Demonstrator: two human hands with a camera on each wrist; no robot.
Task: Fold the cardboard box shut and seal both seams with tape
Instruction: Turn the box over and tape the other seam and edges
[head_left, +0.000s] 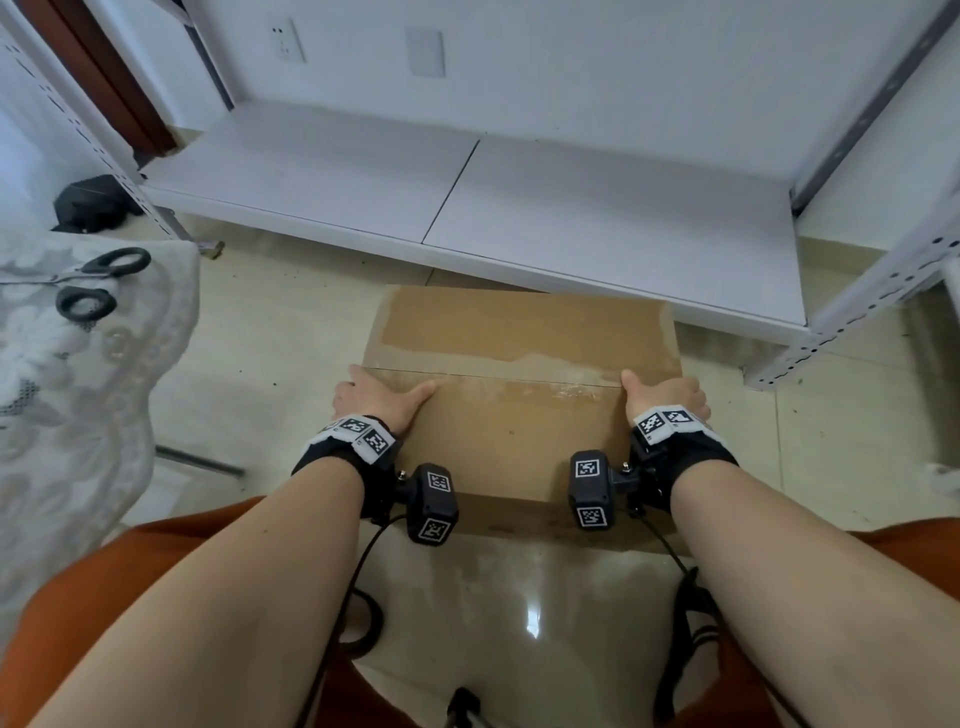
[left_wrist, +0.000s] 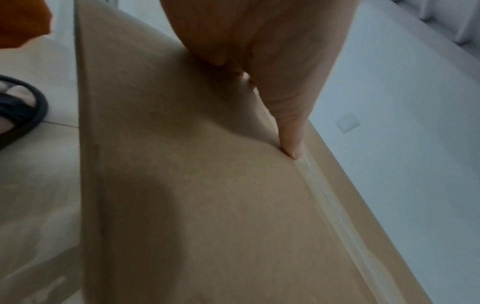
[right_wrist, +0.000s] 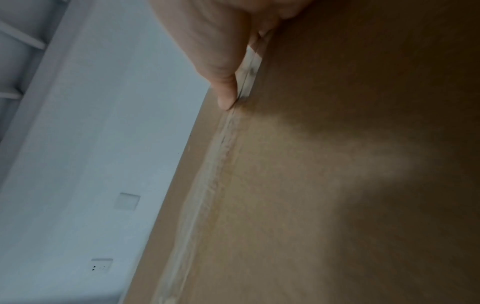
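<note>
Beyond our hands runs one long white shelf board (head_left: 467, 197), low on a metal rack, and it is the biggest thing before us. Next comes the single cardboard box (head_left: 519, 441), sitting on the tiled floor (head_left: 291, 332) directly under and between our two hands, its two top flaps folded down so they meet in one seam (head_left: 519, 378) (old tape residue streaks the cardboard along it). Our left hand (head_left: 379, 397) grips the box's left edge: the thumb (left_wrist: 291, 131) lies flat on top, its tip on the seam line, while the fingers wrap down the side out of sight. Our right hand (head_left: 665, 395) mirrors it on the right edge, thumb (right_wrist: 226, 90) laid beside the seam, fingers curled over the side. Off to the left of the left hand, one pair of black-handled scissors (head_left: 93, 283) rests on a white lace cloth (head_left: 78, 389).
</note>
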